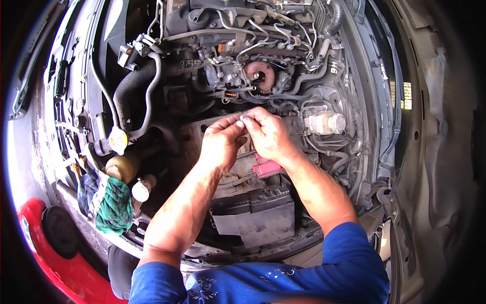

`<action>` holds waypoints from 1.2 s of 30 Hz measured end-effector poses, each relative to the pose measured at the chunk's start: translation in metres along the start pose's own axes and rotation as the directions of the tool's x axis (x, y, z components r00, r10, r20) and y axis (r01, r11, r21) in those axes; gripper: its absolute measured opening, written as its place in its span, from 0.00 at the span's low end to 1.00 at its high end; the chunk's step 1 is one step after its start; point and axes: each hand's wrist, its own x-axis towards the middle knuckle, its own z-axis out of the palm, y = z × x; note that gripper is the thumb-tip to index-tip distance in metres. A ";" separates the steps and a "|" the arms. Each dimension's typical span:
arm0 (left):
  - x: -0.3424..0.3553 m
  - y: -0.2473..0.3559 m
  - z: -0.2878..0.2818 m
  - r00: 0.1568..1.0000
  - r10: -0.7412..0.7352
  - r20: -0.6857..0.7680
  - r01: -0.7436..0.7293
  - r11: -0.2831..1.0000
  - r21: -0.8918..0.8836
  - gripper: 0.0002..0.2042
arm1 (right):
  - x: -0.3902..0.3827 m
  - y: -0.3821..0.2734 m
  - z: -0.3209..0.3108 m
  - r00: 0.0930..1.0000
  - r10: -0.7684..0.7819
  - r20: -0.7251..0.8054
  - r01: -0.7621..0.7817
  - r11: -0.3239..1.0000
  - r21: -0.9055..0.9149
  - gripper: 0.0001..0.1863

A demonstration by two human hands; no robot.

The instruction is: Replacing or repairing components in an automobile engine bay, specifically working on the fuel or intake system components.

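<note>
Both my hands meet fingertip to fingertip over the open engine bay. My left hand (223,139) is closed in a pinch, thumb against fingers. Beside it my right hand (268,134) pinches too, its thumb and forefinger at the same spot. A tiny pale bit shows between the fingertips, too small to name. Just below the hands are a red battery terminal cover (267,168) and the battery area, partly hidden by my wrists. Beyond the fingertips lies the engine (228,71) with its pipes and hoses.
A black fuse box cover (255,218) sits nearest me. To the right is a brake fluid reservoir (326,123). A yellow cap (118,140), a thick black hose (129,91) and a green cloth (115,205) are at left. A red car (66,263) stands at lower left.
</note>
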 end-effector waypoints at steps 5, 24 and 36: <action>0.042 -0.002 -0.032 0.996 0.029 -0.089 -0.022 0.997 0.073 0.07 | 0.030 0.027 0.006 0.985 -0.006 0.174 0.041 0.979 -0.200 0.12; 0.196 -0.024 -0.088 0.910 0.129 -0.394 0.145 0.791 0.594 0.17 | 0.072 0.129 0.022 0.956 0.163 -0.245 -0.235 0.924 -0.302 0.10; 0.197 -0.026 -0.105 0.900 0.305 -0.310 -0.178 0.909 0.377 0.07 | 0.077 0.090 0.024 0.948 0.256 -0.190 -0.298 0.924 -0.239 0.08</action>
